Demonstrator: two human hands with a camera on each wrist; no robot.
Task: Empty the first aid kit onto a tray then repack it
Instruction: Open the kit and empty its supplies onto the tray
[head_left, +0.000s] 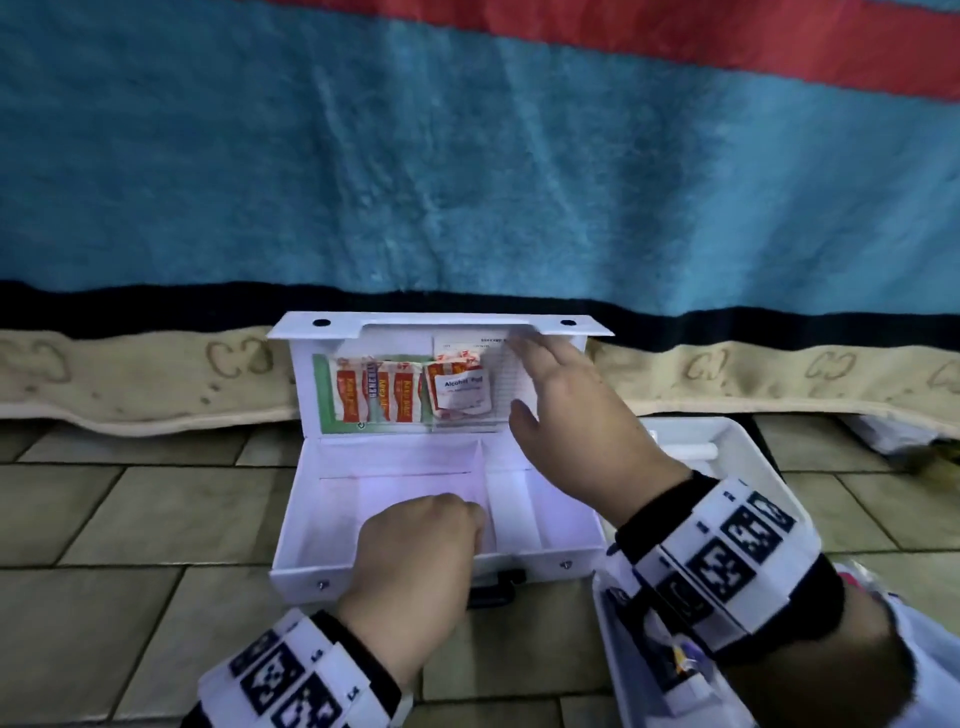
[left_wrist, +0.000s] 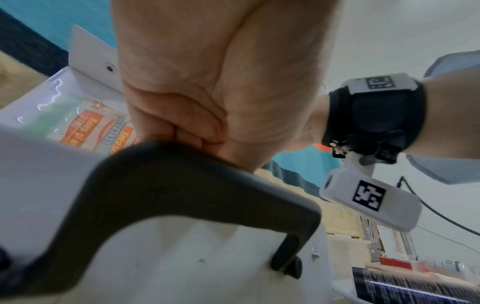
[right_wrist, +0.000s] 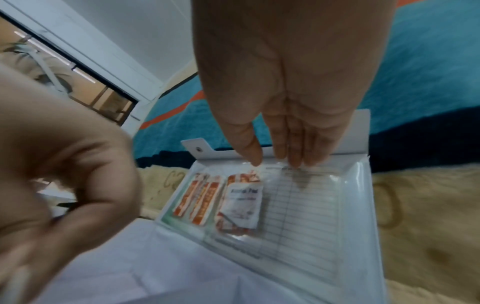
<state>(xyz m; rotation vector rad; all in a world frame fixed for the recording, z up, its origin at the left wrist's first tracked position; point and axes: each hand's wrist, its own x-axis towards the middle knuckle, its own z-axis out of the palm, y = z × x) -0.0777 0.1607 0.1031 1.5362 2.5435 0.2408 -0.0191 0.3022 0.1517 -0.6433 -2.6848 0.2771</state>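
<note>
Head view: we note first aid kit (head_left: 436, 499) open on tiled floor, tray (head_left: 748, 447) just beside it. Left hand (head_left: 415, 561), fingers curled, grips kit front wall. Right hand (head_left: 566, 410), fingers straight, at lid pocket holding alcohol pad (head_left: 460, 389).

The white first aid kit (head_left: 311, 525) is lying open on the tiled floor, its divided base being shown bare, its lid (head_left: 306, 389) being propped upright with orange sachets (head_left: 374, 397) and an alcohol pad (head_left: 462, 389) tucked behind a clear sleeve, the white tray (head_left: 769, 467) sitting just beside it.
</note>
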